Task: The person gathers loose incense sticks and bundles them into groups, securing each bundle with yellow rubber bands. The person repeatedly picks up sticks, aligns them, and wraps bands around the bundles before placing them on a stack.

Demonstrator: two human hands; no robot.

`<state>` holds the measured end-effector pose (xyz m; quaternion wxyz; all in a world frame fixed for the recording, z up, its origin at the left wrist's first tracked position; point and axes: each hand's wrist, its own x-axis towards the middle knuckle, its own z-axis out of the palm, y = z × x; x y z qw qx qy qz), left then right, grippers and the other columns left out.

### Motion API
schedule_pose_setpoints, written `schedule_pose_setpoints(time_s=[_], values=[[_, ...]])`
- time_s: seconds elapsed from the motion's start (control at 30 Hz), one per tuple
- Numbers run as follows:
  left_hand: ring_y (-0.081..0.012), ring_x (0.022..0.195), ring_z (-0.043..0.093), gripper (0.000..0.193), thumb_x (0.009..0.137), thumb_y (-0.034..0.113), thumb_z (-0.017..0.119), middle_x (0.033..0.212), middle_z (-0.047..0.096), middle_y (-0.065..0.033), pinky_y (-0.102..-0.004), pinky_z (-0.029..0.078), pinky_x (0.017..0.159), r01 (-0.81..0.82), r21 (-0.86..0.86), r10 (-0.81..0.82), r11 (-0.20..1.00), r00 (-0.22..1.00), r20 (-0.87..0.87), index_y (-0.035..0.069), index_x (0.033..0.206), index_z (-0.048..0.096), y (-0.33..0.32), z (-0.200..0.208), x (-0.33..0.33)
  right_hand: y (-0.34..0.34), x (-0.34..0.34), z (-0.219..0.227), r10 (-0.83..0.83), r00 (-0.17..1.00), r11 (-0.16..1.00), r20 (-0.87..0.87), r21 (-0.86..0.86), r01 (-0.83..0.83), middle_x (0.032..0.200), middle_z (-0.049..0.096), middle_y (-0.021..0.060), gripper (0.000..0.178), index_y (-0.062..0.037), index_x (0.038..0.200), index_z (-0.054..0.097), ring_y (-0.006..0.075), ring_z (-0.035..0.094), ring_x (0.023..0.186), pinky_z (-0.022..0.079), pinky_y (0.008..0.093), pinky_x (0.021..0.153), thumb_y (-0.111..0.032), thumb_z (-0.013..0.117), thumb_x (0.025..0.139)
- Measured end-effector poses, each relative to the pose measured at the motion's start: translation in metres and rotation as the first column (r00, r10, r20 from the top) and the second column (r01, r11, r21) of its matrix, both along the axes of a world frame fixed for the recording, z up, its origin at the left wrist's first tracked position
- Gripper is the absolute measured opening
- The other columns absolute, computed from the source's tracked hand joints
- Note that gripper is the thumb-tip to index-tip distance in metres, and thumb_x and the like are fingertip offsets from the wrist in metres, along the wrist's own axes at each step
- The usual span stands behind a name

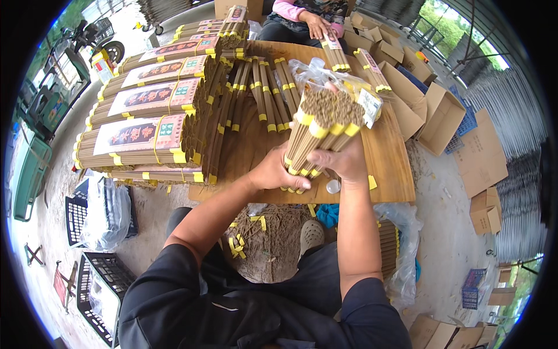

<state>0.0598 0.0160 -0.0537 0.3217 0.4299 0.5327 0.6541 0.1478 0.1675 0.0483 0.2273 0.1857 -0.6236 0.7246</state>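
Note:
Over the front of the wooden table (389, 166), a thick cluster of brown incense stick bundles (317, 136), ringed with yellow bands, is tilted so its stick ends face up. My left hand (276, 170) grips its lower left side, thumb across the front. From the right, my right hand (344, 160) closes round the same cluster, with its thumb on the front. Behind it lie several loose banded bundles (264, 93) and a clear plastic bag (317, 74). To the left rises a stack of labelled incense packs (139, 110), tied with thin yellow bands.
Across the table, a co-worker's hand (317, 24) rests by a labelled pack (334, 51). Open cardboard boxes (442, 119) line the right side. Black plastic crates (102, 296) stand on the floor at left. A clear round piece (333, 186) and a yellow strip (372, 182) lie near the table edge.

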Motion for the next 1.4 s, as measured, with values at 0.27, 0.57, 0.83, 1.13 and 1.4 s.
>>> schedule_pose_setpoints(time_s=[0.27, 0.57, 0.83, 1.13, 1.4], values=[[-0.0191, 0.122, 0.061, 0.102, 0.063, 0.033, 0.101, 0.132, 0.066, -0.0123, -0.0371, 0.049, 0.105, -0.198, 0.030, 0.201, 0.980, 0.970, -0.139, 0.000, 0.145, 0.048, 0.003, 0.012, 0.010, -0.004, 0.012, 0.006, -0.293, 0.950, 0.955, -0.104, 0.018, 0.296, 0.109, 0.073, 0.0126, 0.056, 0.0044, 0.120, 0.063, 0.0200, 0.073, 0.096, 0.061, 0.0347, 0.086, -0.020, 0.091, 0.078], [-0.0320, 0.131, 0.059, 0.118, 0.064, 0.028, 0.099, 0.141, 0.061, -0.0176, -0.0422, 0.047, 0.111, -0.194, -0.064, 0.170, 0.979, 0.946, -0.276, 0.005, 0.157, 0.031, 0.006, -0.033, 0.009, 0.002, 0.008, -0.027, -0.370, 0.929, 0.918, -0.013, 0.152, 0.367, 0.110, 0.072, 0.0097, 0.063, 0.0030, 0.124, 0.056, 0.0176, 0.072, 0.096, 0.060, 0.0331, 0.086, -0.013, 0.093, 0.075], [-0.0388, 0.124, 0.064, 0.111, 0.066, 0.040, 0.097, 0.131, 0.066, -0.0241, -0.0441, 0.051, 0.106, -0.318, -0.186, 0.207, 0.929, 0.869, -0.450, 0.003, 0.151, 0.037, -0.001, -0.026, 0.011, -0.003, 0.011, -0.023, -0.340, 0.940, 0.939, -0.037, 0.039, 0.341, 0.109, 0.073, 0.0109, 0.064, 0.0040, 0.123, 0.057, 0.0173, 0.072, 0.094, 0.061, 0.0323, 0.086, -0.017, 0.094, 0.076], [-0.0323, 0.134, 0.057, 0.129, 0.064, 0.052, 0.096, 0.145, 0.055, -0.0209, -0.0432, 0.045, 0.111, -0.308, 0.273, 0.391, 0.911, 0.855, -0.340, 0.000, 0.158, 0.023, 0.009, 0.002, 0.010, -0.007, 0.010, -0.035, -0.361, 0.932, 0.932, -0.028, 0.034, 0.362, 0.121, 0.066, 0.0101, 0.089, 0.0036, 0.132, 0.049, 0.0181, 0.065, 0.108, 0.055, 0.0345, 0.095, -0.036, 0.099, 0.069], [-0.0310, 0.126, 0.063, 0.123, 0.067, 0.049, 0.096, 0.141, 0.058, -0.0203, -0.0418, 0.048, 0.108, -0.213, 0.349, 0.318, 0.912, 0.907, -0.277, -0.003, 0.155, 0.028, -0.003, 0.050, 0.007, -0.027, 0.014, 0.009, -0.276, 0.949, 0.960, -0.150, -0.098, 0.263, 0.133, 0.061, 0.0178, 0.110, 0.0028, 0.149, 0.037, 0.0263, 0.061, 0.125, 0.050, 0.0392, 0.106, -0.037, 0.099, 0.067]])
